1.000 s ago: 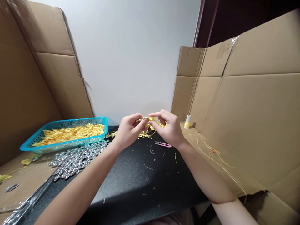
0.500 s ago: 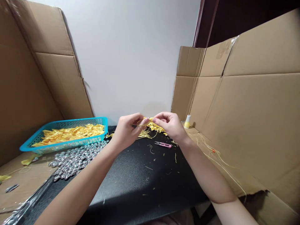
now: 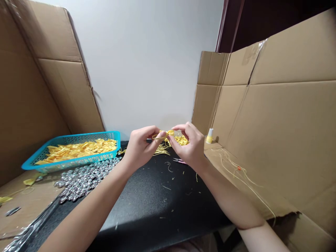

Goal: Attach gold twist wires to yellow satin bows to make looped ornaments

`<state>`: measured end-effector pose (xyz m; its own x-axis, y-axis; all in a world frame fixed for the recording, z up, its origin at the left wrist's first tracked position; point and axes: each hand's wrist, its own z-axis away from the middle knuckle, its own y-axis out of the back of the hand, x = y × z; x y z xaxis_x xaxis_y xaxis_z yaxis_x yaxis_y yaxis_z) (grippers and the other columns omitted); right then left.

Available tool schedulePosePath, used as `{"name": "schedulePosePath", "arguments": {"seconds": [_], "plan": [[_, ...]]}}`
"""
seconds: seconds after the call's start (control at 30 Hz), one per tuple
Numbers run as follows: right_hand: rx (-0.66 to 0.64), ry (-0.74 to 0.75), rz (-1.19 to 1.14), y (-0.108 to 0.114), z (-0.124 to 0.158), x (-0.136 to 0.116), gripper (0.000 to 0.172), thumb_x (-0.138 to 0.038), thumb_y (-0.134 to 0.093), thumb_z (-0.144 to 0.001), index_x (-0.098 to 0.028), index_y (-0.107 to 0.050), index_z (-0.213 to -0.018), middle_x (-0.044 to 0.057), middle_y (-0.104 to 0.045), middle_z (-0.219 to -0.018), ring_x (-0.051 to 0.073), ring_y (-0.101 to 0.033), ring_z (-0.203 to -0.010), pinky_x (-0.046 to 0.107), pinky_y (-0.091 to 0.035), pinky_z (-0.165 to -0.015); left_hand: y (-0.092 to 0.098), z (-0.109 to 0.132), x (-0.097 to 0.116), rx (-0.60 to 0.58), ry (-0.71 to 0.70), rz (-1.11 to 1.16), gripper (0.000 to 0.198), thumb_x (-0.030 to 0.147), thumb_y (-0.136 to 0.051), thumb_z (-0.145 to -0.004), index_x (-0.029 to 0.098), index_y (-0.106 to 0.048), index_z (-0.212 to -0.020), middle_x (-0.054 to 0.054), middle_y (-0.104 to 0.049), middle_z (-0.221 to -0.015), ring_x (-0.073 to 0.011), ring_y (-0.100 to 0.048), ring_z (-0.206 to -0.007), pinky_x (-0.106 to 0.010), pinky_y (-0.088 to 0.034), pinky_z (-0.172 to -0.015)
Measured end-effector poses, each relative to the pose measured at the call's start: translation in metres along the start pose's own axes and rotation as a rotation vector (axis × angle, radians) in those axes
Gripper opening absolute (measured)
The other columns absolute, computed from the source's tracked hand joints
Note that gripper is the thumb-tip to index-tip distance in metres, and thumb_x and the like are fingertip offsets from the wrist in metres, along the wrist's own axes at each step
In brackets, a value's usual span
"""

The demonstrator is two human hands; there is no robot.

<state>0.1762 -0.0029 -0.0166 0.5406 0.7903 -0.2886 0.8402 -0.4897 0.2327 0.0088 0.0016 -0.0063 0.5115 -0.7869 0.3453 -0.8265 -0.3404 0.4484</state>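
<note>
One broad black table (image 3: 147,199), with left hand (image 3: 141,145) and right hand (image 3: 192,144) raised over its far part. Between them, a small yellow ribbon piece (image 3: 170,132), glossy and bunched: tightly pinched at left; at right, fingers (image 3: 181,127) slightly parted around it, grip impossible to tell. Beside the left thumb (image 3: 160,136), a thin golden loop (image 3: 156,139).
</note>
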Motion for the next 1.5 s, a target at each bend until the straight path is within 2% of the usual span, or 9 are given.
{"name": "schedulePosePath", "arguments": {"seconds": [0.1,0.2,0.37,0.47,0.63,0.8,0.97,1.3,1.5], "plan": [[0.026,0.039,0.071,-0.001,0.003,-0.002,0.015,-0.035,-0.063,-0.081,-0.022,-0.060,-0.088,0.002,-0.059,-0.074,0.014,-0.046,-0.063,0.033,-0.035,-0.067,0.000,0.003,0.007,0.105,-0.151,-0.152,0.026,0.027,-0.053,-0.090,0.018,-0.055,-0.066,0.001,-0.055,-0.057,-0.0108,-0.046,-0.052,-0.024,-0.038,-0.053],[0.035,0.030,0.086,-0.003,0.004,-0.003,0.014,-0.034,-0.063,-0.080,-0.022,-0.061,-0.087,0.002,-0.059,-0.072,0.015,-0.047,-0.064,0.034,-0.035,-0.070,-0.001,0.005,0.009,0.122,-0.230,-0.231,0.024,0.023,-0.050,-0.092,0.019,-0.055,-0.068,0.000,-0.053,-0.059,-0.0115,-0.045,-0.052,-0.024,-0.037,-0.052],[0.084,-0.042,0.010,-0.004,0.002,-0.004,0.009,-0.029,-0.061,-0.079,-0.021,-0.060,-0.084,-0.002,-0.051,-0.065,0.012,-0.043,-0.057,0.030,-0.035,-0.061,-0.005,0.007,0.008,0.178,-0.308,-0.324,0.022,0.021,-0.050,-0.092,0.018,-0.055,-0.071,0.000,-0.054,-0.060,-0.0119,-0.047,-0.053,-0.023,-0.038,-0.052],[0.045,-0.102,-0.037,-0.004,0.001,-0.002,0.015,-0.032,-0.062,-0.078,-0.019,-0.061,-0.087,-0.003,-0.049,-0.064,0.011,-0.041,-0.057,0.027,-0.035,-0.056,-0.008,0.006,0.005,0.219,-0.397,-0.359,0.017,0.020,-0.054,-0.090,0.017,-0.056,-0.074,-0.001,-0.058,-0.062,-0.0121,-0.050,-0.055,-0.023,-0.039,-0.053],[-0.045,-0.075,-0.111,-0.006,0.000,0.004,0.012,-0.026,-0.058,-0.081,-0.018,-0.058,-0.071,-0.005,-0.044,-0.058,0.009,-0.037,-0.052,0.026,-0.032,-0.054,-0.009,0.005,0.001,0.231,-0.457,-0.423,0.016,0.020,-0.055,-0.090,0.017,-0.057,-0.074,-0.001,-0.059,-0.063,-0.0129,-0.051,-0.057,-0.024,-0.041,-0.054],[-0.041,0.013,-0.093,-0.006,-0.001,0.009,0.011,-0.020,-0.058,-0.080,-0.019,-0.057,-0.069,-0.005,-0.047,-0.060,0.009,-0.040,-0.055,0.027,-0.031,-0.058,-0.009,0.005,0.001,0.166,-0.358,-0.361,0.019,0.023,-0.054,-0.090,0.017,-0.053,-0.072,0.000,-0.055,-0.063,-0.0123,-0.050,-0.057,-0.023,-0.039,-0.053],[-0.112,0.079,-0.105,-0.001,-0.004,0.008,0.010,-0.016,-0.056,-0.078,-0.019,-0.056,-0.069,-0.005,-0.048,-0.061,0.009,-0.041,-0.057,0.030,-0.033,-0.067,-0.005,0.004,0.003,0.002,-0.263,-0.277,0.020,0.020,-0.048,-0.091,0.017,-0.051,-0.071,0.002,-0.048,-0.060,-0.0110,-0.043,-0.054,-0.023,-0.034,-0.052],[-0.297,-0.338,-0.486,0.003,-0.010,0.014,0.016,-0.031,-0.061,-0.078,-0.019,-0.057,-0.070,-0.007,-0.038,-0.056,0.007,-0.030,-0.051,0.025,-0.024,-0.049,0.001,-0.003,-0.005,-0.179,0.086,0.220,0.027,0.029,-0.047,-0.090,0.017,-0.054,-0.068,0.002,-0.049,-0.059,-0.0100,-0.043,-0.055,-0.023,-0.035,-0.051],[-0.367,-0.390,-0.520,0.002,-0.007,0.009,0.023,-0.035,-0.066,-0.076,-0.018,-0.056,-0.065,-0.008,-0.031,-0.053,0.007,-0.026,-0.051,0.025,-0.020,-0.048,0.000,-0.002,-0.008,-0.238,0.167,0.313,0.031,0.036,-0.048,-0.091,0.017,-0.052,-0.066,0.002,-0.048,-0.059,-0.0102,-0.042,-0.055,-0.024,-0.034,-0.051]]}}
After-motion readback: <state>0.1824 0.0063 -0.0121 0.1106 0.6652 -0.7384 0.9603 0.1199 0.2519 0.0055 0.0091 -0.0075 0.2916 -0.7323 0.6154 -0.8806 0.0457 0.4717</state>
